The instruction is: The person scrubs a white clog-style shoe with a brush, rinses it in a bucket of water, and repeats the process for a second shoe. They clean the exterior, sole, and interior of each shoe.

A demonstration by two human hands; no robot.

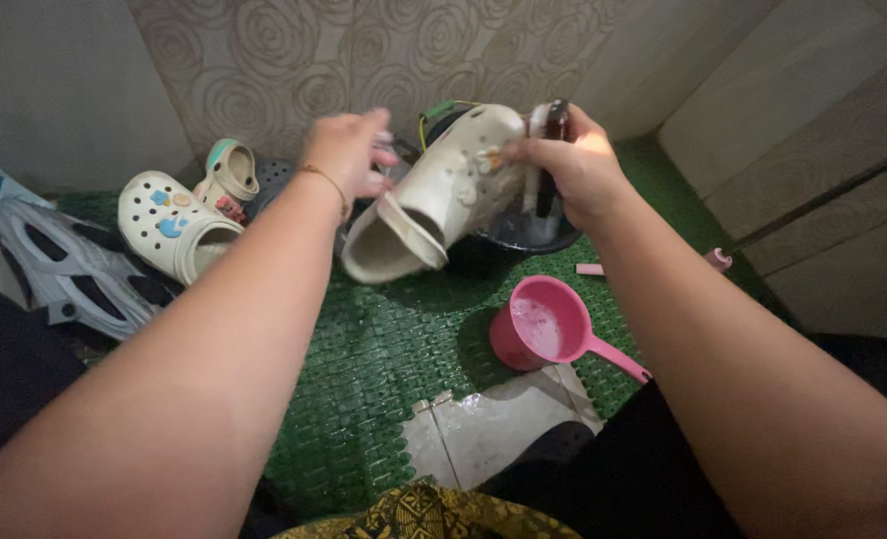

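The left hand [349,155] holds a cream clog [434,195] up off the floor, above and partly in front of a dark basin [508,245]. Its grip is on the far side of the shoe, fingers curled over the upper; the fingertips are hidden, so I cannot tell how firmly they close. The clog tilts with its open heel end toward the camera and down, toe raised toward the tiled wall [264,70].

The right hand [568,165] is clamped on a brush [548,125] with a dark handle, its working end pressed against the clog's upper near the small charms.

Risks, as I judge them from here:
- The shoe looks wet and is held from one side only, so pressure from the brush could twist it out of the left hand and drop it into the basin or onto the green mat [384,339].
- Scrubbing close to the charms could catch one and pull it loose.
- The pink dipper [543,329] sits on the mat just under the right forearm, holding some water; a lowered elbow could tip it.
- The mat shines with water and a patch of bare tile [483,424] shows through, so the floor may be slippery.

A second cream clog [174,230] and a smaller sandal [229,175] lie to the left, well apart from the hands, beside grey sandals [69,269].
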